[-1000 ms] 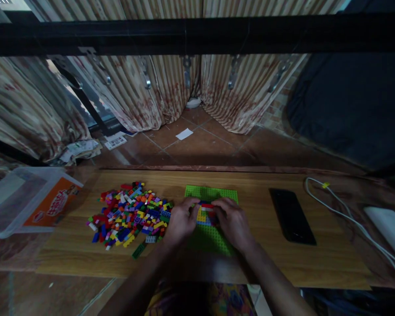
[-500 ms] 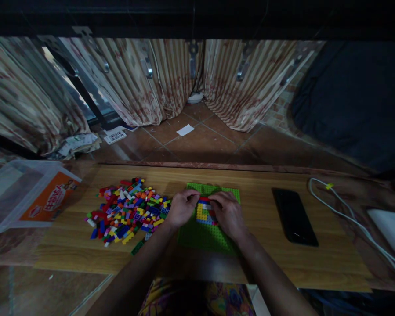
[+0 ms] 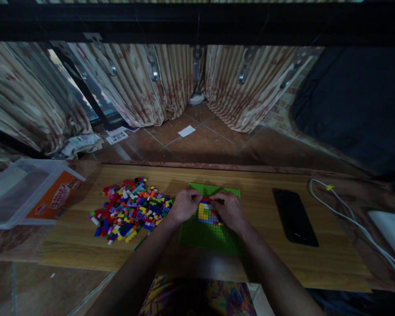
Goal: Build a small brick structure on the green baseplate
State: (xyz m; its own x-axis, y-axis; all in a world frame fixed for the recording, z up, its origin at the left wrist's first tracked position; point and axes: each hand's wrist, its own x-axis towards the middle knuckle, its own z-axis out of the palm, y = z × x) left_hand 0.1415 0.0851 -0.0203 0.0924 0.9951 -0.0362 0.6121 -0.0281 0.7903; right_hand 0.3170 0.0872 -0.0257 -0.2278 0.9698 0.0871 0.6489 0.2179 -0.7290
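My left hand (image 3: pixel 186 205) is closed, its thumb and fingertips at the left end of a red brick (image 3: pixel 205 199). At the other end of that brick, the fingers of my right hand (image 3: pixel 229 210) are pinched in the same way. The red brick lies along the far edge of a block of small bricks (image 3: pixel 204 213) in yellow, white, blue and other colours. Those bricks sit on a green baseplate (image 3: pixel 200 240). My right fingers cover part of the block's right side.
A loose heap of mixed toy bricks (image 3: pixel 131 213) lies left of the baseplate on the wooden table (image 3: pixel 263 263). Beyond it stands a clear plastic bin (image 3: pixel 26 188) with an orange label. A black phone (image 3: pixel 295 217) and a white cable (image 3: pixel 352 215) lie on the right.
The view has shifted slightly. My right fingers have drawn in a little around the right end of the red brick; both hands stay at the block's far edge.
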